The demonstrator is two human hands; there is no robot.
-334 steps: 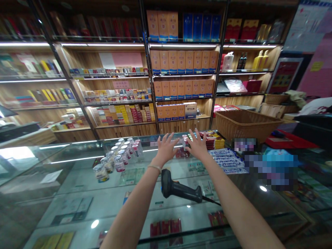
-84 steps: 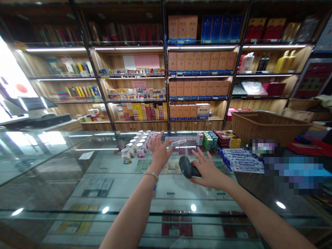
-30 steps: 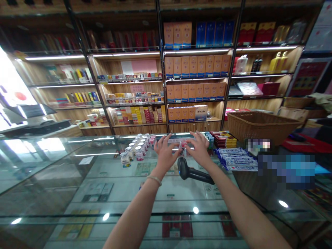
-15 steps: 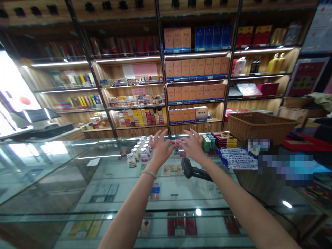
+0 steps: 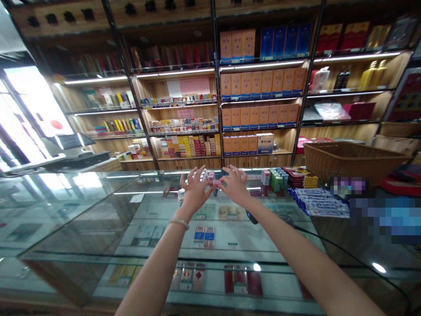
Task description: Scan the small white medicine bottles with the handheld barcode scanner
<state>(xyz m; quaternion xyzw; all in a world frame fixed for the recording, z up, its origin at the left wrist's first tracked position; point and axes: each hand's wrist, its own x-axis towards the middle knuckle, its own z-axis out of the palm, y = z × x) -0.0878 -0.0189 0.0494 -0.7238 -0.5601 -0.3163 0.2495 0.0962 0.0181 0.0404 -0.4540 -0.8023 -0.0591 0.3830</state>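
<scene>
Over the glass counter [image 5: 226, 254], my left hand [image 5: 196, 189] and my right hand [image 5: 235, 186] face each other. Between their fingertips is a small pink-topped container [image 5: 216, 184], pinched from both sides; its exact kind is too small to make out. My other fingers are raised and spread. Behind and under my left hand stand several small jars, mostly hidden, with one white-lidded jar [image 5: 180, 197] showing at its left. A black handheld scanner [image 5: 252, 217] lies partly covered by my right forearm.
Green cans [image 5: 276, 181], red and yellow packets [image 5: 300, 176] and blue-white packets [image 5: 317, 202] stand or lie on the counter's right. Beyond them is a brown basket [image 5: 355, 160]. A black cable [image 5: 342, 250] runs across the right side. Stocked shelves [image 5: 259, 105] fill the back.
My view has swung left, shifting the shelves and counter goods rightward. Both hands, with the small container between them, have moved left, now in front of most of the jars.
</scene>
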